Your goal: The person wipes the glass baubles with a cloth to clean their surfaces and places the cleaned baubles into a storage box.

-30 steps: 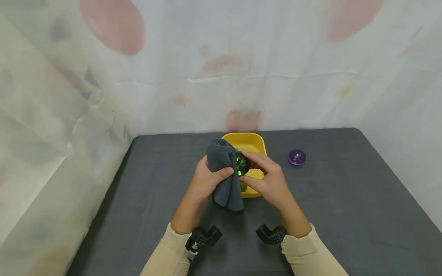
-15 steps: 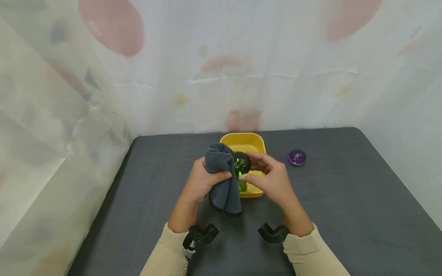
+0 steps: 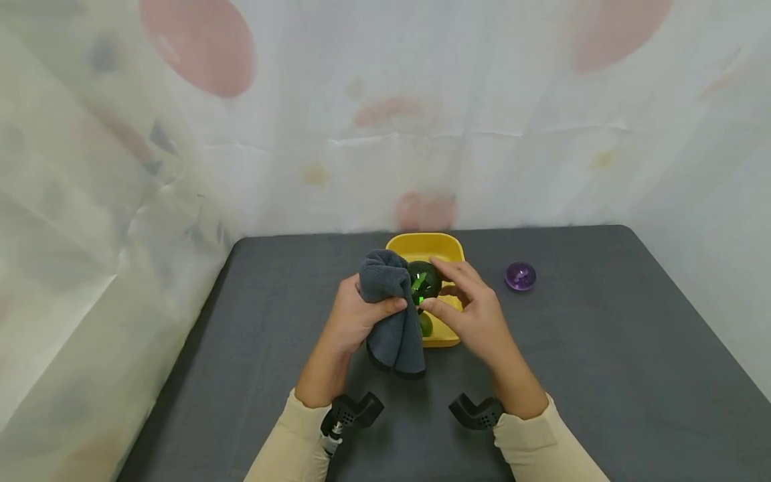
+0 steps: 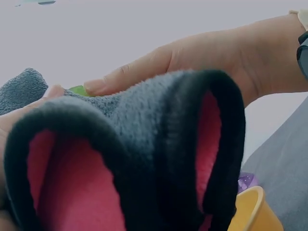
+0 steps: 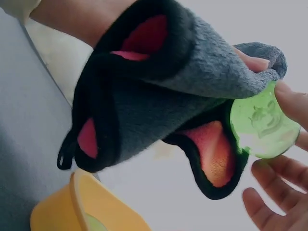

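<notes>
The left hand [image 3: 355,314] fingers are clutching a grey cloth [image 3: 391,314]. The right hand [image 3: 472,314] fingers are pinching a green ball [image 3: 423,282] against it, above a yellow tray [image 3: 448,248].

ball [image 3: 423,282] above tray [image 3: 448,245], cloth [image 3: 391,314] left, second ball [image 3: 521,276] right

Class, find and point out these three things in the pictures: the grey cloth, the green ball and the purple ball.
grey cloth [image 3: 394,335], head view, its hanging lower fold.
green ball [image 5: 262,125], right wrist view, its clear front face.
purple ball [image 3: 521,276], head view, its top.
</notes>
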